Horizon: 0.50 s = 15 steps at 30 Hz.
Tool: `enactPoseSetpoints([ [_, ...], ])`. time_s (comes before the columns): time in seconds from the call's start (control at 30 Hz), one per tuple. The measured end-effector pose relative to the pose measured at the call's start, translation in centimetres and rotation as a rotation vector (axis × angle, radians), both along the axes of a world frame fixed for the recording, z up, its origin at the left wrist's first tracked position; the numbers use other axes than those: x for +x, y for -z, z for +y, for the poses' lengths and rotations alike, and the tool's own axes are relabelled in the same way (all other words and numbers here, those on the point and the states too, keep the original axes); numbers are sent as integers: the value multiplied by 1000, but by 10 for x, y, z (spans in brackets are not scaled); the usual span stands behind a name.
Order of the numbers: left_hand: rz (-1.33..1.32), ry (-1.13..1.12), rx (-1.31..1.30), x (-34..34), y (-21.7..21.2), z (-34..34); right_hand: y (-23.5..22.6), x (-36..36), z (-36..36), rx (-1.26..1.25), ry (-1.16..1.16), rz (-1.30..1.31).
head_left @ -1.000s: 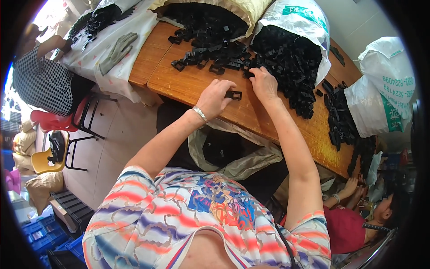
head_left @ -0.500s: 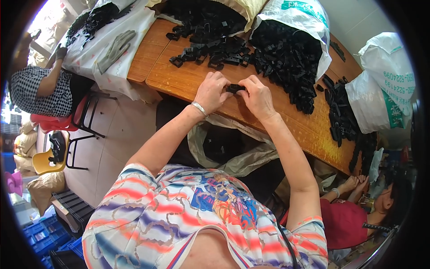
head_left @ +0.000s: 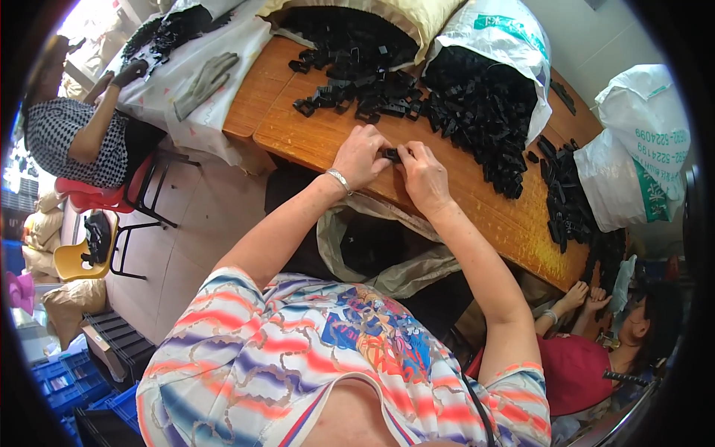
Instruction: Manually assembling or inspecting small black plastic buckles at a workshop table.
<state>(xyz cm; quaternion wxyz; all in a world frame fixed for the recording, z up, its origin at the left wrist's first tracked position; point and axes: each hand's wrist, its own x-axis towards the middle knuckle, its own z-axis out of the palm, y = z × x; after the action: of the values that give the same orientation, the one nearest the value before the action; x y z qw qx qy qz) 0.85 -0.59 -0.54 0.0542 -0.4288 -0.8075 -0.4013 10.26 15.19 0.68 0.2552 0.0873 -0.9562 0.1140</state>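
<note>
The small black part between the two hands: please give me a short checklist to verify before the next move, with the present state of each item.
1. Small black part held by both hands: ok, left hand and right hand meet on it.
2. Part fully seated in the fingers: cannot tell, mostly hidden.
3. Hands above the wooden table: ok.
4. More loose black parts in reach: ok, just behind the hands.
5. Open sack under the table edge: ok, mouth open.
6. Other person's hands apart: ok.
</note>
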Motion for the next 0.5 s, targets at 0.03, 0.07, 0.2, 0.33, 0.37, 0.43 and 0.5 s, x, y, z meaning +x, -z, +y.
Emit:
enactPoseSetpoints([
  [0.03,14,72,-27,-5,0,-4,-3,3,-1,3,-2,11],
  [0.07,24,73,-24,-12,-1,-8,-5,11,-3,-71,16,-69],
  [0.2,155,77,-64,-40,-11,-20,-6,69,-32,-236,35,-171],
  [0.33,337,-119,-186,-54,-22,-15,9,98,-39,-212,-28,-227],
  [0.37,356,-112,-193,-58,-19,-15,6,98,-34,-208,-8,-224],
  [0.43,363,-114,-168,-59,-16,-12,-4,90,-20,-243,58,-208],
  [0.5,331,-101,-152,-54,-14,-10,-15,71,7,-301,130,-48],
])
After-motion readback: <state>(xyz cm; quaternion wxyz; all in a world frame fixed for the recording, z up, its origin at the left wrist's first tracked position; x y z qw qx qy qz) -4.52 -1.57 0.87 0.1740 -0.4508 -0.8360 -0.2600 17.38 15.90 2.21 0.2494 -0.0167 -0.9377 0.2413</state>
